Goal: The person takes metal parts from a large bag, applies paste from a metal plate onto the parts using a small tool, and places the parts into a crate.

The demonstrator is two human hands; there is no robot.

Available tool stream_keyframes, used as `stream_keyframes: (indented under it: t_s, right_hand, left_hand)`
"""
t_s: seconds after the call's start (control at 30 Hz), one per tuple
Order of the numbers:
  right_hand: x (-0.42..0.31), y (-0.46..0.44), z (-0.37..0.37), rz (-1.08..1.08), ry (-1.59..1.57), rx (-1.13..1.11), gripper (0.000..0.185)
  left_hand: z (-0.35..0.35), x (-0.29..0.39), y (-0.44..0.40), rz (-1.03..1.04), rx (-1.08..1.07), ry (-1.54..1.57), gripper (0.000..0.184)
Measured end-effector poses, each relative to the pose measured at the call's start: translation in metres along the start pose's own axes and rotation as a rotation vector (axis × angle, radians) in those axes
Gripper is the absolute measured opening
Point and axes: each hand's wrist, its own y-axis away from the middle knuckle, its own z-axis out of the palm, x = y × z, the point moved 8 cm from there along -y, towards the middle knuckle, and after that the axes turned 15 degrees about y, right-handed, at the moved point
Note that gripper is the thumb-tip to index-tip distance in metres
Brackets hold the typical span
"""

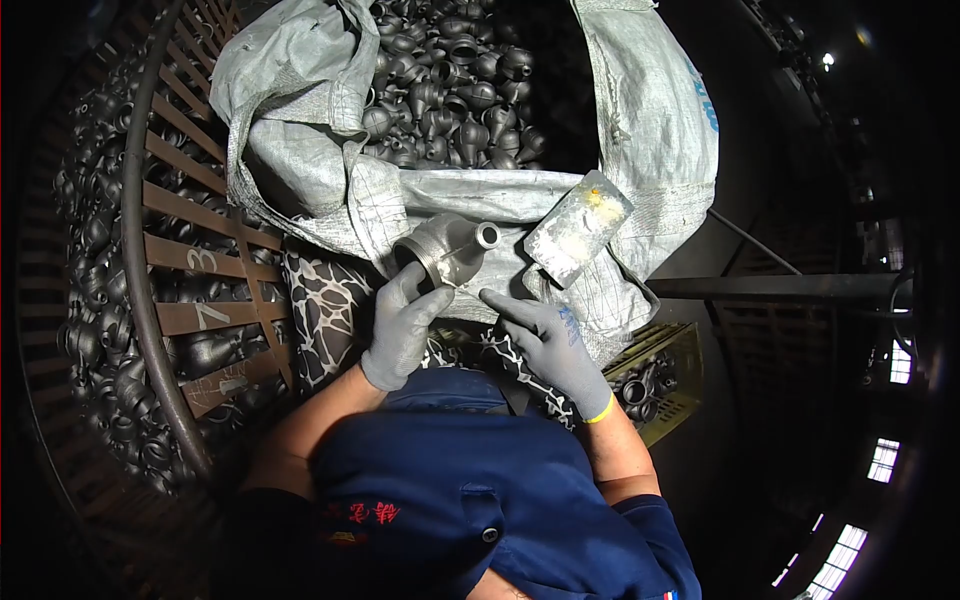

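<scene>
At the left, a barred rack (176,319) is noted, with dark metal parts heaped behind its slats. The rack stands close to the left hand's side, so an elbow could be knocked if the arm were swung outward.

The left hand (404,328) is closed on a metal fitting (455,252), gripped by the rim of its wide mouth. The fitting is held tilted, spout to the upper right, over the near edge of the sack (655,120). Because only one end is gripped, a twist or drop is judged possible, with smooth gloves a likely cause; the lap or the sack's near edge would be struck.

The right hand (556,348) is part open, its index finger stretched out just beside the fitting's lower side; nothing is seen held, though the palm is hidden. A nip at the rim is considered possible if the fitting were to roll.

Near the sack's near right corner, a scuffed plate (580,235) is found lying aslant on slack fabric. Should the fabric be tugged, the plate could be slid off.
</scene>
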Motion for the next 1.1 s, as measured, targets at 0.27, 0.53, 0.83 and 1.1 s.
stream_keyframes:
  t_s: [0.27, 0.53, 0.83, 1.1]
  right_hand:
    - [0.008, 0.022, 0.0, 0.115, -0.8, -0.125, 0.042]
    - [0.029, 0.011, -0.027, 0.139, -0.816, 0.368, 0.059]
    - [0.008, -0.01, -0.024, 0.036, -0.69, 0.266, 0.064]
    - [-0.02, -0.002, -0.035, -0.127, -0.28, 0.348, 0.064]
  left_hand:
    - [-0.027, -0.016, -0.012, -0.071, -0.011, -0.109, 0.032]
    - [-0.004, -0.013, 0.002, -0.174, -0.082, -0.23, 0.024]
    - [0.017, -0.004, 0.005, -0.186, -0.158, -0.279, 0.019]
    - [0.01, -0.01, 0.002, -0.279, -0.116, -0.231, 0.022]
